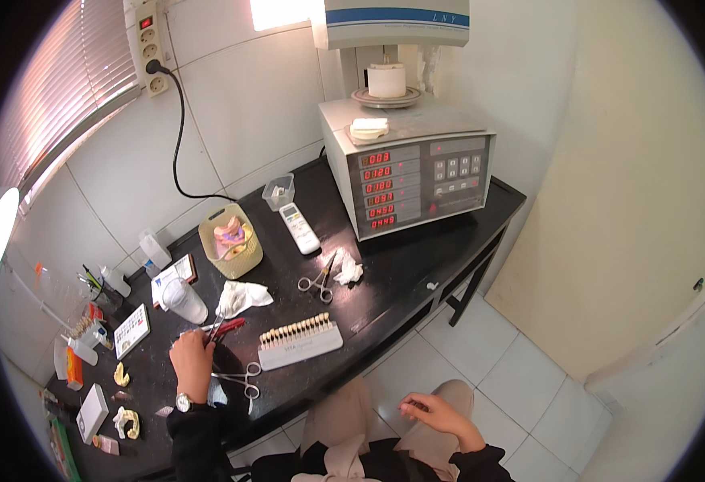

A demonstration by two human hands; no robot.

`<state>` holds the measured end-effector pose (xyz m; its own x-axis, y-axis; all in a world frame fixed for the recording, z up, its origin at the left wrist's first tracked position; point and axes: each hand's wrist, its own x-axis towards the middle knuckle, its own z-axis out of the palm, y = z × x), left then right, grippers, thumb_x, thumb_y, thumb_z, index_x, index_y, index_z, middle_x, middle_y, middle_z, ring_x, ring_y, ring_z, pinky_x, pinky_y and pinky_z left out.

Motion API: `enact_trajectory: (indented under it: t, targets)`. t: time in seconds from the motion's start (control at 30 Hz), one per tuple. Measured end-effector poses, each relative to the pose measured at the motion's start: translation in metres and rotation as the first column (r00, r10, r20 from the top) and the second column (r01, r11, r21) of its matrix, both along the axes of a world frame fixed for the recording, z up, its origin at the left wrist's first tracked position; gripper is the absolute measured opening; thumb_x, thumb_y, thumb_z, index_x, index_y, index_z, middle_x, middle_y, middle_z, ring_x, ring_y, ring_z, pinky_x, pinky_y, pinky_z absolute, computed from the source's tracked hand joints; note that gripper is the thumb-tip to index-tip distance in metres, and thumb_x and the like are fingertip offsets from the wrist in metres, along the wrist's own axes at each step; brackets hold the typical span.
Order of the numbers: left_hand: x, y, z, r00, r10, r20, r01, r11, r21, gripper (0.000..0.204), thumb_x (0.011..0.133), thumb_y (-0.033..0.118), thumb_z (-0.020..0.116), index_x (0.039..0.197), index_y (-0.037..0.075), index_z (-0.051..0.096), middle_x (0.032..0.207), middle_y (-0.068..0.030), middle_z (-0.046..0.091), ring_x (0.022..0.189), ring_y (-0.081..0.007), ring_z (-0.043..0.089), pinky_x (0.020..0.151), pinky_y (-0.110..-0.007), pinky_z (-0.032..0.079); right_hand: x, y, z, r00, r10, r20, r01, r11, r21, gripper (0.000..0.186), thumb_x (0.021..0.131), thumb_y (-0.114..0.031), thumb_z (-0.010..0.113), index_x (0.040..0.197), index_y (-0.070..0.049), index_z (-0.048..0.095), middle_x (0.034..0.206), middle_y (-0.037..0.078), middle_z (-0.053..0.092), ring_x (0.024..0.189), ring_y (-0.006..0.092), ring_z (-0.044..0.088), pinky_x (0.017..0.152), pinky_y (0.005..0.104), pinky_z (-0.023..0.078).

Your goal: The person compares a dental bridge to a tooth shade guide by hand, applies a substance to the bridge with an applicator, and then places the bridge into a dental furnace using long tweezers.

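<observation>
Trousers [335,422], beige, nearest. Right hand [439,416] above the right thigh, clear of the tabletop [401,299]; fingers loosely curled, a dark spot at them, too small to tell whether anything is held. Left hand [192,365], wristwatch [183,402] at its cuff, over the black surface, fingers bent close together. Slim metal tool [217,323] lies at its fingertips, beside a red-handled tool [230,326]; cannot tell whether the hand grips either or only touches.

Ring-handled clamp [232,377] just right of this hand, rings toward the right. Left of the hand, a pale dental arch cast [131,426] and a small yellow piece [121,374].

Beyond the clamp: white rack [300,352] with a row of tooth-shaped samples. Next out, crumpled tissue [244,298] beside a tilted-looking plastic cup [184,301]. Second ring-handled tool [321,282] near another tissue wad [349,270].

Farther: yellow basket [245,265] holding pink and purple pieces, white remote [299,230], then grey machine [405,193] with red-lit digits, white cylinder [386,81] above it on a round plate.
</observation>
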<state>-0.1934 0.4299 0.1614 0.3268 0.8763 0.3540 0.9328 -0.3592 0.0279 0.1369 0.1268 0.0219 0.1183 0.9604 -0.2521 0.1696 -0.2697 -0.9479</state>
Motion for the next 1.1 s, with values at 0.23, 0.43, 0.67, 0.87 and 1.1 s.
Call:
enact_trajectory:
  t: [0.23, 0.43, 0.67, 0.87, 1.1]
  targets:
    - [-0.018, -0.017, 0.004, 0.999, -0.034, 0.002, 0.034, 0.999, 0.02, 0.022, 0.074, 0.019, 0.074, 0.086, 0.004, 0.064, 0.085, -0.0137, 0.063, 0.083, -0.0336, 0.062, 0.07, -0.043, 0.048, -0.011, -0.017, -0.002, 0.996, -0.088, 0.018, 0.087, 0.996, 0.024, 0.031, 0.096, -0.034, 0.055, 0.101, -0.004, 0.061, 0.083, 0.005, 0.066, 0.072, 0.0126, 0.061, 0.068, 0.0282, 0.047]
    - [-0.01, -0.073, 0.044, 0.945, -0.204, 0.255, 0.176, 0.976, 0.128, 0.018, 0.081, 0.015, 0.069, 0.091, 0.002, 0.063, 0.085, -0.0119, 0.062, 0.081, -0.0301, 0.062, 0.07, -0.038, 0.049, -0.006, -0.036, -0.01, 0.978, -0.116, 0.17, 0.116, 0.993, 0.008, 0.029, 0.096, -0.031, 0.056, 0.104, -0.003, 0.063, 0.089, 0.01, 0.068, 0.077, 0.0194, 0.063, 0.073, 0.0311, 0.049]
    - [0.026, -0.181, 0.01, 0.645, -0.375, 0.666, 0.764, 0.301, -0.571, 0.021, 0.089, 0.017, 0.066, 0.105, 0.005, 0.066, 0.095, -0.0091, 0.067, 0.077, -0.0183, 0.067, 0.061, -0.026, 0.053, -0.002, -0.068, -0.041, 0.641, -0.272, 0.717, 0.482, 0.87, -0.101, 0.048, 0.085, -0.027, 0.064, 0.129, -0.013, 0.05, 0.142, 0.018, 0.039, 0.129, 0.0387, 0.037, 0.095, 0.0608, 0.038]
    - [0.003, -0.179, -0.2, 0.613, -0.707, 0.352, 0.75, 0.381, -0.541, 0.044, 0.089, 0.046, 0.059, 0.124, 0.019, 0.062, 0.143, -0.0097, 0.043, 0.134, -0.0323, 0.034, 0.104, -0.057, 0.029, -0.033, -0.066, -0.061, 0.559, -0.207, 0.803, 0.452, 0.888, -0.085, 0.063, 0.082, -0.032, 0.068, 0.139, -0.023, 0.044, 0.155, 0.014, 0.017, 0.141, 0.0473, 0.006, 0.099, 0.0729, 0.025]
    - [0.02, -0.148, -0.232, 0.602, -0.76, 0.245, 0.775, 0.484, -0.406, 0.037, 0.09, 0.041, 0.058, 0.125, 0.029, 0.062, 0.148, -0.0006, 0.04, 0.14, -0.0271, 0.028, 0.102, -0.068, 0.023, -0.027, -0.047, -0.056, 0.527, -0.355, 0.772, 0.545, 0.838, 0.013, 0.062, 0.081, -0.035, 0.067, 0.138, -0.029, 0.045, 0.157, 0.01, 0.016, 0.141, 0.0488, 0.008, 0.095, 0.0744, 0.029]
